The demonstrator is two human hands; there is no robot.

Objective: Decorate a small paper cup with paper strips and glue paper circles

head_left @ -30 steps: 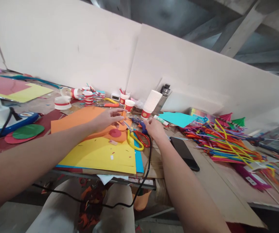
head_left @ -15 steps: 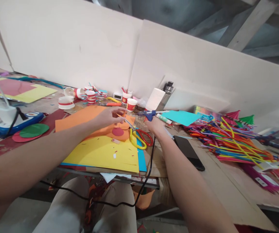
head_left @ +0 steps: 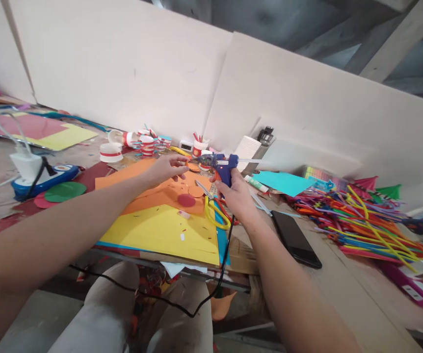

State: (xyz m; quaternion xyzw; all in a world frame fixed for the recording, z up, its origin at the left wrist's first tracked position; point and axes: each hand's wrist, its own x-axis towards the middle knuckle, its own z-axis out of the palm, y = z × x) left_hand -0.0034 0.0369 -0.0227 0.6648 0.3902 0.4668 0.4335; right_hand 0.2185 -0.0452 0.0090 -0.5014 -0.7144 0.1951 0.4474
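My right hand (head_left: 235,193) grips a blue hot glue gun (head_left: 226,166) by its handle, raised above the table with its nozzle pointing left. A clear glue stick (head_left: 251,161) sticks out of its back. My left hand (head_left: 171,167) is closed, fingers bent, on a small orange paper piece (head_left: 188,162) close to the nozzle; the piece is partly hidden. Beneath the hands lie orange paper (head_left: 148,191), a red paper circle (head_left: 187,200), yellow paper (head_left: 160,235) and scissors with yellow and red handles (head_left: 217,213).
Paper cups (head_left: 111,153) stand along the back, near a white cup stack (head_left: 246,151). On the right lie a black phone (head_left: 296,239) and many pipe cleaners (head_left: 373,225). A blue power strip (head_left: 45,180) sits left. The gun's black cord (head_left: 226,255) hangs over the table edge.
My right hand has lifted the glue gun from the table and brought its nozzle left toward my left hand. My left hand stays over the orange paper. The view has shifted slightly.
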